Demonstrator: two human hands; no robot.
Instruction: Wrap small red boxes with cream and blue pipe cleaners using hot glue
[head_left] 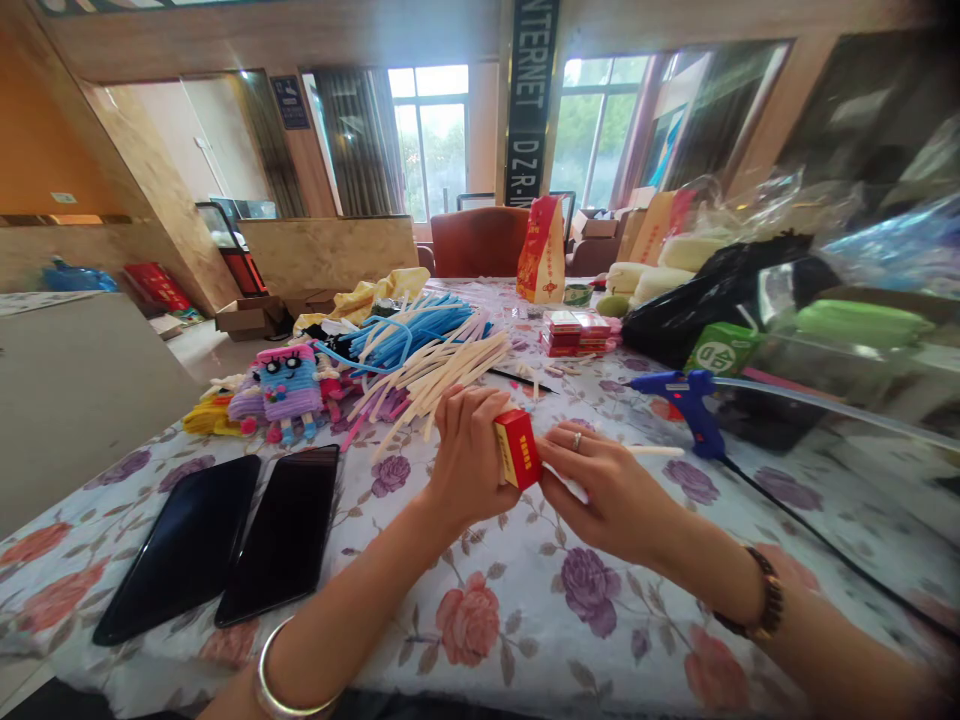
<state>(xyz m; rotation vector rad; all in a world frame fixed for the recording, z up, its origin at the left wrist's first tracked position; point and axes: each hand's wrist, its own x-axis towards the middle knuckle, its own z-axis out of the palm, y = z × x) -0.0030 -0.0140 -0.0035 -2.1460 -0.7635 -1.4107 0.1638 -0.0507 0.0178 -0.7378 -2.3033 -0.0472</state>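
My left hand (469,455) is closed around a small red-and-yellow box (519,448), held up above the floral tablecloth. The fingers of my right hand (607,485) are bent, with their tips at the box's right edge; what lies between them is partly hidden. A pale stick (660,452) shows just beyond my right hand, and I cannot tell whether it is held or lying there. Behind my left hand spreads a pile of cream fuzzy stems (442,375) with blue stems (420,330) farther back. To the right rests a blue glue gun (686,400).
Two black phone-like slabs (285,530) lie at the left, below a crocheted doll (289,385). Stacked red boxes (574,335) and a red-and-yellow paper bag (541,250) stand at the back. A black plastic bag (727,290) is at the right; the glue gun's cord (825,540) trails rightward.
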